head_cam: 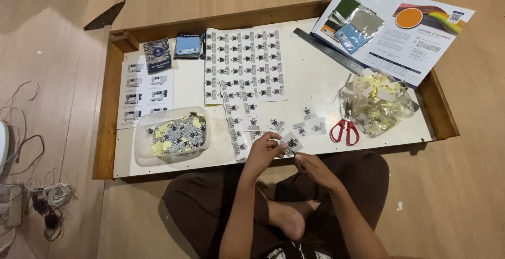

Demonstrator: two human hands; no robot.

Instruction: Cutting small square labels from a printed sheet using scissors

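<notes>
A person sits cross-legged on a pale wooden floor (463, 185) before a shallow white tray-board with a brown wooden rim (105, 133). The left hand (261, 153) and right hand (311, 167) pinch a small white printed sticker (291, 144) between them, just over the board's near edge. On the board lie a large printed sticker sheet (244, 64), a clear plastic tub of cut stickers (171, 134) and red-handled scissors (344, 127). Tangled cables (47, 201) lie at the left.
</notes>
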